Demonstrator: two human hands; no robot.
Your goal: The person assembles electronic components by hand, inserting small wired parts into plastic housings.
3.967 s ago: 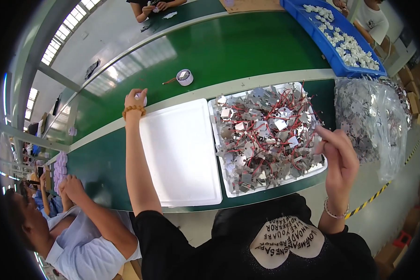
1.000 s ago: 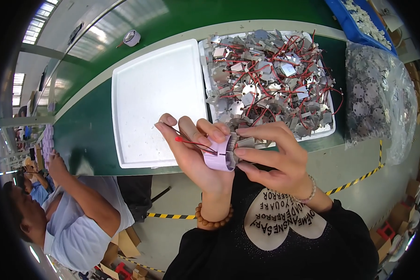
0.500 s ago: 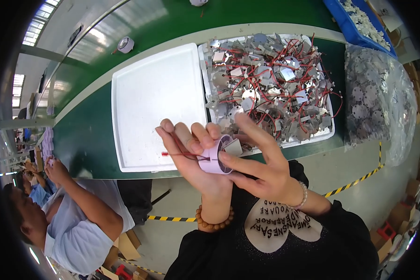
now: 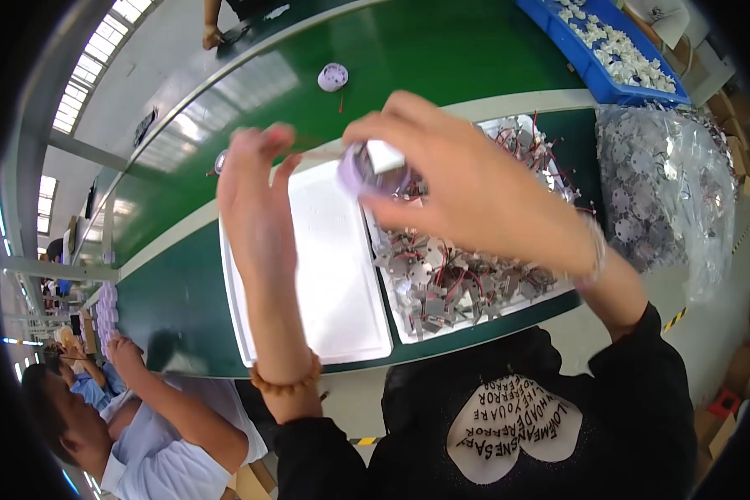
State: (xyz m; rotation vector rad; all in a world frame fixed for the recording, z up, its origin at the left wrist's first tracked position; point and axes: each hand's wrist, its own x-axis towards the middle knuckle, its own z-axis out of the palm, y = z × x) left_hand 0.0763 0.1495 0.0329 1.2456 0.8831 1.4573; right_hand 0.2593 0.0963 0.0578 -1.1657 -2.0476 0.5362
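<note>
My right hand (image 4: 467,175) grips a lilac ring-shaped housing (image 4: 355,172) above the trays, thumb below it and fingers over the top. A silvery part shows blurred inside the ring. My left hand (image 4: 258,187) is raised to the left of the housing and smeared by motion. Its fingertips appear pinched around a reddish wire end (image 4: 280,133), and a faint streak of wire runs from there towards the housing. Beneath my right hand lies a white foam tray (image 4: 404,327) heaped with metal plates (image 4: 442,287) on red and black wires.
A white foam tray (image 4: 312,275) lies left of the heap. On the green belt (image 4: 442,58) stands another lilac housing (image 4: 333,77). At far right are a blue bin (image 4: 596,71) of white pieces and a clear bag (image 4: 650,192) of metal plates. A co-worker (image 4: 175,417) sits at left.
Both hands have moved up and away from my body, and apart. The housing has left my left palm and is now held in my right hand. The view has shifted too.
</note>
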